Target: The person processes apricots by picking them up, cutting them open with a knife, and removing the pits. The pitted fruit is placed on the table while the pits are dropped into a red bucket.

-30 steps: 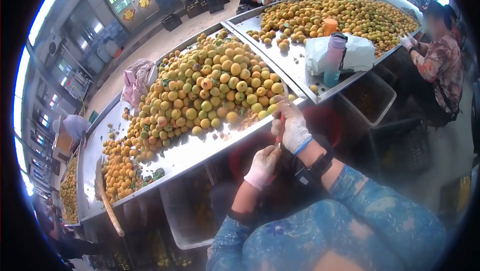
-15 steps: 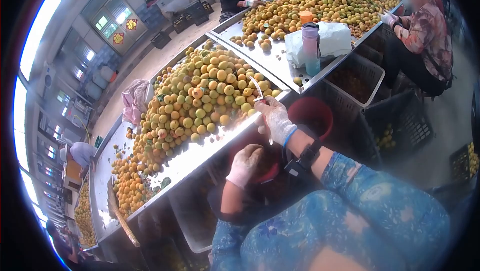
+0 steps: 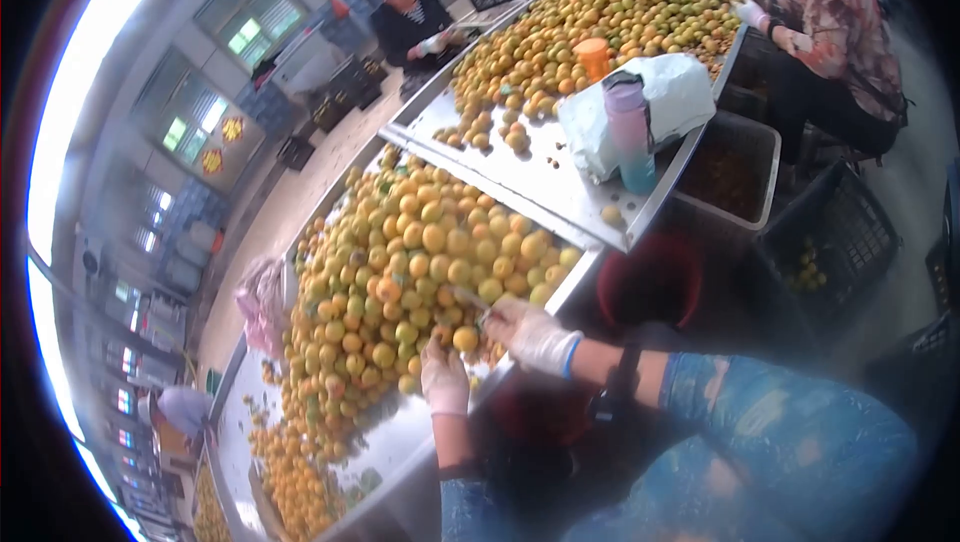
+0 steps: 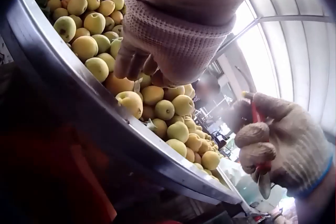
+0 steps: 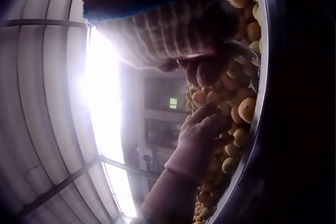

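Left hand (image 3: 445, 382) reaches palm-down into the fruit pile (image 3: 420, 242) at the bench's (image 4: 94, 108) near rim, fingers curled over the fruit. I cannot tell if it grips one. Right hand (image 3: 532, 335) is just beside the pile's edge, fist wrapped round a red-handled knife (image 4: 256, 121).

The right hand (image 4: 283, 140) hides most of the knife (image 4: 264, 183) handle.

A rimmed steel tabletop (image 3: 395, 447) carries a heaped pile of yellow-orange fruit (image 3: 420, 252) and a pink cloth (image 3: 262, 302) at its far edge. The adjoining tabletop (image 3: 540, 180) bears more fruit, a white bag (image 3: 670, 92) and a bottle (image 3: 630, 132).
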A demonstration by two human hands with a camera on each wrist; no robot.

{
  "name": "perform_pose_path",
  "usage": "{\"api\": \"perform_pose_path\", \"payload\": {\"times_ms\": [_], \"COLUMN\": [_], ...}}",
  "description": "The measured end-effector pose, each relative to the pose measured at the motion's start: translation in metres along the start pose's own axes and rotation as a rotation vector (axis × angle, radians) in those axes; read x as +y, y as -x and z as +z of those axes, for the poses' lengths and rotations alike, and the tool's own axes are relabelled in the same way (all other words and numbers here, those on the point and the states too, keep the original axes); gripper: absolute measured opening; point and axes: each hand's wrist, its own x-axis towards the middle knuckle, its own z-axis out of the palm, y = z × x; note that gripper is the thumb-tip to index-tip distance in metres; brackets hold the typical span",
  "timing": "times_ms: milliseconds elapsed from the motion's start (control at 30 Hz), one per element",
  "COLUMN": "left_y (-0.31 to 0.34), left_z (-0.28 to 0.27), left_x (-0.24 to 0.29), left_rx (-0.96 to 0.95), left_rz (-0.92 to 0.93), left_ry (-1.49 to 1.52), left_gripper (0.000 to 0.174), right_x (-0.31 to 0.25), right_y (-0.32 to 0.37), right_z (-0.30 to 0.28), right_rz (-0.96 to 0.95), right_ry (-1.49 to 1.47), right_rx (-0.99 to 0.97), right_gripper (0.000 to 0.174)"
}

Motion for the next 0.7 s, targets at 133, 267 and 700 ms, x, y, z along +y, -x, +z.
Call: {"api": "perform_pose_path", "payload": {"times_ms": [133,267,700], "left_y": [-0.034,-0.04,0.009], "left_z": [0.028,0.031,0.017], "left_x": [-0.014,-0.007,-0.013], "left_rx": [-0.201,-0.406,-0.143], "left_rz": [0.107,0.028,-0.492], "left_ry": [-0.185,-0.379,1.547], "left_gripper": [0.047,0.057,0.042], "right_x": [0.015,0.018,0.034], "right_y": [-0.035,-0.043,-0.038], "right_z": [0.024,0.027,0.029], "right_rz": [-0.154,0.044,-0.023], "right_ry": [-0.147,-0.196,-0.38], "right_rx": [0.007,-0.07,-0.099], "right_gripper": [0.027,0.026,0.025]}}
